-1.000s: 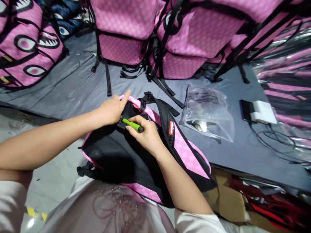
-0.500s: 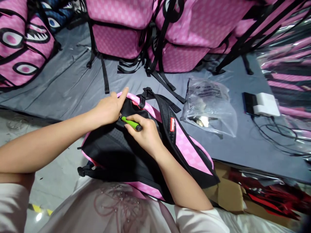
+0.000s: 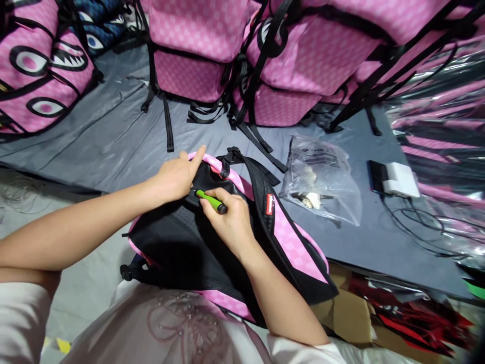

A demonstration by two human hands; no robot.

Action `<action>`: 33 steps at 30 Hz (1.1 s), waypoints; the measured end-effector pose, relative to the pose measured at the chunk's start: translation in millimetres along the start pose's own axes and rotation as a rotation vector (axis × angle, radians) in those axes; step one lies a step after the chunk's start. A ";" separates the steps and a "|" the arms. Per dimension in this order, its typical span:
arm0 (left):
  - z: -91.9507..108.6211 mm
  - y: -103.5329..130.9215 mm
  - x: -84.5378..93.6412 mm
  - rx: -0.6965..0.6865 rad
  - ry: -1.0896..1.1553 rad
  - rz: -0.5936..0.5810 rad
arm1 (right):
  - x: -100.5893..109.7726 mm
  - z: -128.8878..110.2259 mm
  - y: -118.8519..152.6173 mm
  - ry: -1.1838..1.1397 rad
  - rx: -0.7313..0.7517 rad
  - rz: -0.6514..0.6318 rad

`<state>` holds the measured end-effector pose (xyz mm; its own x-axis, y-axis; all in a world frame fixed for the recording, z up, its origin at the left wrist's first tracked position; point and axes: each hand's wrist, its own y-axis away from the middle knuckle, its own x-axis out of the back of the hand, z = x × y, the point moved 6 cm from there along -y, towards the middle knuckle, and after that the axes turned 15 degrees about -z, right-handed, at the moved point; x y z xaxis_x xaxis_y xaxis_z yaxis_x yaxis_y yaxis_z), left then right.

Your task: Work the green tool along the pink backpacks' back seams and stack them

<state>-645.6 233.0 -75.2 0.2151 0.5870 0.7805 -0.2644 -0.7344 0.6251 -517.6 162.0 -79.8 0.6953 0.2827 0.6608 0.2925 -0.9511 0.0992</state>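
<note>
A black and pink backpack [image 3: 182, 247] lies across my lap and the table's near edge, its black back panel and straps facing up. My left hand [image 3: 177, 177] grips the backpack near its top, with the index finger stretched along the pink edging. In my right hand [image 3: 231, 215] is a small green-handled tool [image 3: 210, 200] with a black end, held like a pen. Its thin tip points at the black fabric right beside my left fingertips. What the tip touches there is too small to make out.
Several pink backpacks [image 3: 197, 71] stand along the back of the grey-covered table [image 3: 125, 126]. To the right lie a clear plastic bag [image 3: 326, 177] with small things inside, a white charger [image 3: 401, 179], a dark phone [image 3: 376, 176] and cables. Below sits a cardboard box [image 3: 350, 313].
The whole view has shifted slightly, so the table's things sit lower. Both hands keep their hold, and the green-handled tool stays at nearly the same place on the backpack.
</note>
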 end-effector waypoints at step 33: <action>-16.9 -4.3 5.0 -0.054 -0.083 0.053 | 73.4 -6.4 22.4 -0.307 0.127 0.171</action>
<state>-659.3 244.9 -73.9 0.2760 0.5158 0.8110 -0.3274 -0.7429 0.5839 -464.2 160.6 -24.4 0.8998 0.1639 0.4044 0.2212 -0.9702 -0.0989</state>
